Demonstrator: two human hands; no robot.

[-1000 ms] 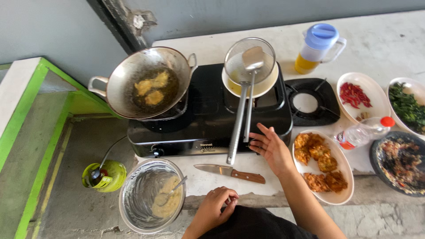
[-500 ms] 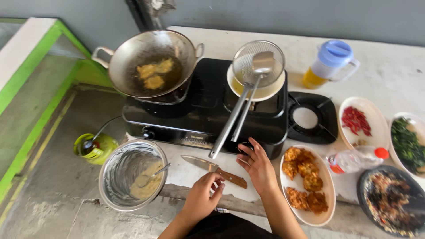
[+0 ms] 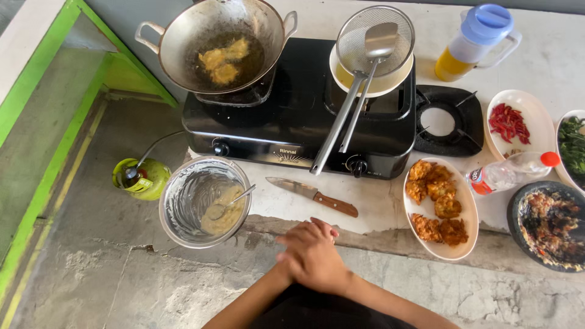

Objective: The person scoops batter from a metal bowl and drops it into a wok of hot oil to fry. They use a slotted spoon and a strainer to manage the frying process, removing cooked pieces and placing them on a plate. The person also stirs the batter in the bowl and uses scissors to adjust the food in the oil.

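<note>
Steel bowl point(image 3: 175, 214) with pale batter stands at the front left corner of the bench point(image 3: 381, 214), and its rim goes a little over the edge. A spoon point(image 3: 229, 203) lies inside it, with the handle leaning to the right side.

Your left hand point(image 3: 295, 245) and your right hand point(image 3: 326, 267) are pressed together just in front of the front edge of the bench, about in the middle. The fingers are closed over each other and hold no tool. I cannot tell which hand lies on top.

The thing nearest to your hands is the knife point(image 3: 314, 196) with a wooden handle. It lies flat near the front edge, between the bowl and the white plate point(image 3: 468, 214) of brown fried pieces, and its blade points to the left, toward the bowl. It is near your fingertips but not touching them.

At the back left corner, the wok point(image 3: 175, 53) sits on the black stove point(image 3: 292, 125), with yellow pieces point(image 3: 224, 60) in the dark oil. On the right burner a wire strainer point(image 3: 364, 38) and a flat spatula point(image 3: 382, 38) rest over a pot, and their long handles come toward the front.

In my judgement, rub your hands low and in front of the bench, so no batter falls on the knife handle. Keep your wrists away from the long handles and from the bowl rim, because this bowl looks easy to tip.
</note>
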